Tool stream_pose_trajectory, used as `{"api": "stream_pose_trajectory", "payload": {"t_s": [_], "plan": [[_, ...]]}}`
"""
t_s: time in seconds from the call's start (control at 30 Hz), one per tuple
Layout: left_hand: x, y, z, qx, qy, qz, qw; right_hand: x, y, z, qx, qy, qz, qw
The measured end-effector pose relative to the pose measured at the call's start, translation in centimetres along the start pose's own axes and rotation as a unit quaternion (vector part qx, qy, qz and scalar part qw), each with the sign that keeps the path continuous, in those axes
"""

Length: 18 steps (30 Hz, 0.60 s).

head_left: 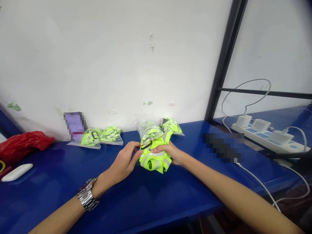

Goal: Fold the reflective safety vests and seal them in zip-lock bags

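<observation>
A bundled neon-yellow reflective vest (pixel 156 159) with grey stripes is raised just above the blue table, between my hands. My right hand (pixel 172 152) is wrapped round its right side, thumb on top. Behind and partly around the bundle is a clear zip bag (pixel 143 122), its mouth facing me; some yellow fabric shows through the plastic. My left hand (pixel 126 159) is closed, pinching the left edge of the bag mouth beside a black strap; its exact fingertip contact is partly hidden. A metal watch (pixel 88 194) is on my left wrist.
Bagged yellow vests (pixel 110 135) lie along the wall, with another bagged vest (pixel 170 126) behind my right hand. A phone (pixel 75 125) leans at the wall. Left are a red plastic bag (pixel 24 144) and a white object (pixel 17 172); right, a power strip (pixel 270 139) and cables.
</observation>
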<state>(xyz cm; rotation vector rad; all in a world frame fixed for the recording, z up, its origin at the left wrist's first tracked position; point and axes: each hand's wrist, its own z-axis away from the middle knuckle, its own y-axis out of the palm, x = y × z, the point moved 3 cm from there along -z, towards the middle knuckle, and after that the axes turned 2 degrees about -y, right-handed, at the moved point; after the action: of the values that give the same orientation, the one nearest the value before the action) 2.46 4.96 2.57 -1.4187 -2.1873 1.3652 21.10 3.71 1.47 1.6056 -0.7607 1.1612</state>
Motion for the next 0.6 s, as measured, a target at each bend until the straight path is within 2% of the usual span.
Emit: {"api": "stream_pose_trajectory", "payload": {"t_s": [0.1, 0.2, 0.6], "plan": [[-0.35, 0.17, 0.06, -0.020, 0.026, -0.018, 0.999, -0.26, 0.00, -0.09, -0.017, 0.006, -0.020, 1.000], [-0.54, 0.40, 0.02, -0.016, 0.041, -0.048, 0.998, -0.33, -0.11, -0.31, -0.048, -0.007, -0.045, 0.998], [-1.11, 0.34, 0.26, 0.003, 0.005, -0.002, 1.000, -0.16, -0.21, -0.73, -0.077, -0.076, -0.053, 0.993]]}}
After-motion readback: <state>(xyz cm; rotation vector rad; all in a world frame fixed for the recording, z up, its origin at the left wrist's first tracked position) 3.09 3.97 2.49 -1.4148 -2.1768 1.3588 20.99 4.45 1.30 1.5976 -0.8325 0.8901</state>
